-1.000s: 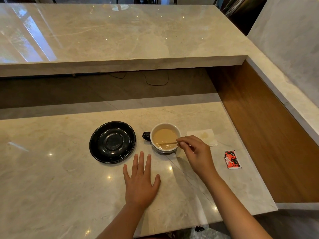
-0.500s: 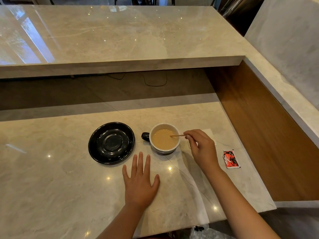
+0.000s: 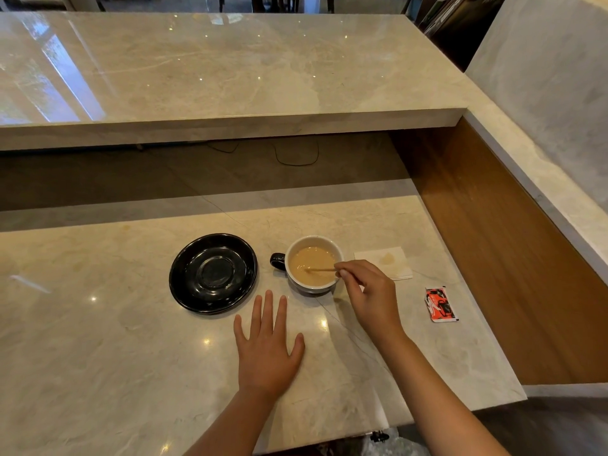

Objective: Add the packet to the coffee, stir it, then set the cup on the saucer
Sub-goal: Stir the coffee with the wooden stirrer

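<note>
We count one cup [image 3: 314, 265], one saucer [image 3: 213, 273], one stick [image 3: 320, 270], one napkin [image 3: 385, 261] and one packet [image 3: 441, 304] on the counter [image 3: 98, 340]. Two hands are in view.

The packet is red, with white and black marks on it. We cannot read any writing on it, and we see no brand or label elsewhere.

The cup stands on the counter just right of the saucer, apart from it, its dark handle turned toward the saucer. It holds pale brown coffee. The saucer is black and glossy. The napkin lies just right of the cup and bears a faint stain. The packet lies flat well to the right, near the counter's edge.

Our left hand [image 3: 267, 345] lies flat on the counter, palm down, fingers spread and holding nothing. Our right hand [image 3: 370, 296] pinches the stick between thumb and fingertips, its far end dipped in the coffee.

Half a second ago the stick's tip sat near the cup's right rim and the hand was right of the cup. Now the tip reaches the middle of the coffee and the hand is nearer the cup. The left hand has not moved.
</note>
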The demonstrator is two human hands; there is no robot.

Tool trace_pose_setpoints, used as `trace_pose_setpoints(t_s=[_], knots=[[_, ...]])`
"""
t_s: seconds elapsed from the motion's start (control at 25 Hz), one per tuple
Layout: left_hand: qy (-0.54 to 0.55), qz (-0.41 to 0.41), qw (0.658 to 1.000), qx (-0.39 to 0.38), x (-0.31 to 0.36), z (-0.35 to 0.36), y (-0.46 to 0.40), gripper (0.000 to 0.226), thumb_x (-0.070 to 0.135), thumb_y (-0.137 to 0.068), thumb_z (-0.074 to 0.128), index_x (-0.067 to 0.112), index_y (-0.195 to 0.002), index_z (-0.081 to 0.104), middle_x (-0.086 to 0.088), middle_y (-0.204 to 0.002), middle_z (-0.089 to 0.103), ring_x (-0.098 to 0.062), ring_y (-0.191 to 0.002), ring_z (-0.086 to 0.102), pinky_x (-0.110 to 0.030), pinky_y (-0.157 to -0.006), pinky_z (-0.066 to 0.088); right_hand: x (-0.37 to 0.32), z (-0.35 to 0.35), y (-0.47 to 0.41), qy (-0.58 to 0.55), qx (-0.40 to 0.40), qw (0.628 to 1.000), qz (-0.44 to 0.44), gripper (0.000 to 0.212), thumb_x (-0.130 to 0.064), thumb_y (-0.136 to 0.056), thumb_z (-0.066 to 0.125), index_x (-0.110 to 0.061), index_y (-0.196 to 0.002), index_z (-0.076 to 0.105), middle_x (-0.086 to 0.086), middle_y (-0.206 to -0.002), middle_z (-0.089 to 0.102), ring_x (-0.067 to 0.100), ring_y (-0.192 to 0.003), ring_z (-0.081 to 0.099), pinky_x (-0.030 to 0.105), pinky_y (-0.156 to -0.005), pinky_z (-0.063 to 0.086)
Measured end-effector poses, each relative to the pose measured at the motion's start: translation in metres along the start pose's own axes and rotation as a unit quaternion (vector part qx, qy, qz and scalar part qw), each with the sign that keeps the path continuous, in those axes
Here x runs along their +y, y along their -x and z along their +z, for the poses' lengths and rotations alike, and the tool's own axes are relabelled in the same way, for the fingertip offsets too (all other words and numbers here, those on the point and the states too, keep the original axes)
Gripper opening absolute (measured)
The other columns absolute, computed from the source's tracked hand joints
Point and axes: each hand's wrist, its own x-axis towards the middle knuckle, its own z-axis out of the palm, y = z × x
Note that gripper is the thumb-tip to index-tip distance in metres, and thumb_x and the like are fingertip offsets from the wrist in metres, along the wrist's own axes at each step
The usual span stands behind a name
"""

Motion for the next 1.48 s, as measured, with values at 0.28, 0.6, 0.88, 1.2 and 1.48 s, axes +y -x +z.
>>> trace_pose_setpoints(t_s=[0.28,0.6,0.88,1.2,1.48], knots=[[0.01,0.002,1.0,0.004,0.0,0.0,0.001,0.069,0.057,-0.086,0.019,0.032,-0.144,-0.009,-0.002,-0.158,-0.004,-0.017,-0.143,-0.013,-0.053,-0.113,-0.007,0.007,-0.008,-0.013,0.089,0.043,0.994,-0.04,0.015,0.006,-0.084,0.058,-0.003,-0.092,0.068,0.013,-0.089,0.07,0.017,-0.081,0.061,0.01,-0.075,0.039],[-0.006,0.0,1.0,-0.006,0.0,-0.003,0.001,0.069,0.059,-0.084,0.012,0.032,-0.142,-0.016,0.0,-0.157,-0.012,-0.016,-0.141,-0.02,-0.052,-0.113,-0.011,0.008,-0.031,-0.007,0.142,-0.038,0.986,-0.081,0.011,0.002,-0.084,0.06,-0.004,-0.09,0.067,0.011,-0.084,0.07,0.024,-0.075,0.064,0.021,-0.066,0.045],[-0.006,0.0,1.0,-0.005,0.0,-0.002,0.0,0.07,0.059,-0.084,0.013,0.032,-0.142,-0.014,0.0,-0.158,-0.01,-0.015,-0.141,-0.02,-0.051,-0.112,-0.013,-0.001,-0.009,0.011,0.043,-0.037,0.997,-0.048,0.016,0.004,-0.084,0.06,-0.005,-0.092,0.07,0.011,-0.09,0.071,0.017,-0.083,0.063,0.012,-0.075,0.043],[0.01,0.0,1.0,0.002,0.001,-0.002,0.001,0.07,0.056,-0.086,0.02,0.029,-0.147,0.0,-0.002,-0.158,-0.002,-0.017,-0.143,-0.011,-0.053,-0.113,-0.007,0.0,0.004,-0.006,0.08,0.025,0.995,-0.063,0.016,0.005,-0.085,0.057,-0.003,-0.094,0.067,0.013,-0.09,0.07,0.019,-0.083,0.063,0.01,-0.078,0.04],[-0.005,-0.003,1.0,-0.012,0.002,-0.005,0.001,0.069,0.059,-0.084,0.01,0.033,-0.142,-0.016,0.0,-0.157,-0.014,-0.015,-0.141,-0.022,-0.051,-0.112,-0.013,0.009,-0.023,-0.006,0.15,-0.024,0.985,-0.086,0.014,0.007,-0.081,0.061,-0.003,-0.09,0.067,0.014,-0.082,0.069,0.024,-0.072,0.064,0.014,-0.068,0.039]])
